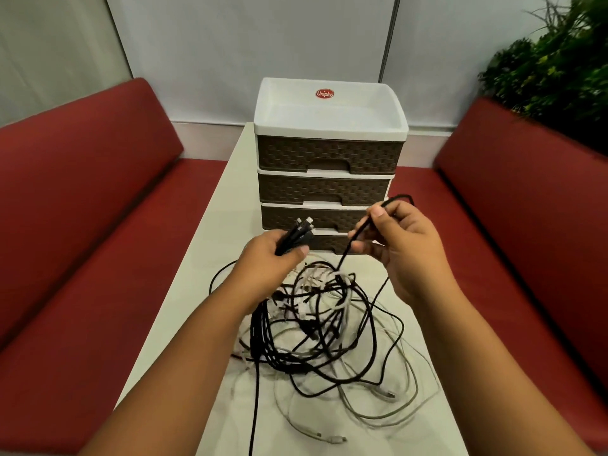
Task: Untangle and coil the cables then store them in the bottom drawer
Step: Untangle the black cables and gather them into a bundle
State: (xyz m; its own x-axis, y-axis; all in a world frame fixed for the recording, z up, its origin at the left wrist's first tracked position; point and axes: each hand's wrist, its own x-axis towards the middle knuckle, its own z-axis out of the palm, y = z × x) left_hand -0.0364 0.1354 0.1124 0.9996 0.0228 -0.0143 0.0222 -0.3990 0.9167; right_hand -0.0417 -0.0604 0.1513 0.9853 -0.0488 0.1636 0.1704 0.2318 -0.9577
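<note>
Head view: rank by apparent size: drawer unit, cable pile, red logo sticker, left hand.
1. Cable pile
2. Drawer unit, close to the pile; it sits farther away, so unsure
3. Left hand
4. Red logo sticker

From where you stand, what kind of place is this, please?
Probably a lounge or booth-style seating corner: a narrow white table between red cushioned benches, a partition wall behind, and a leafy plant.

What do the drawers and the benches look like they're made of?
Drawers: likely moulded plastic, matte brown fronts in a woven rattan pattern, glossy white frame. Benches: probably red vinyl or faux leather, smooth with a soft sheen; real leather can't be ruled out.
</note>
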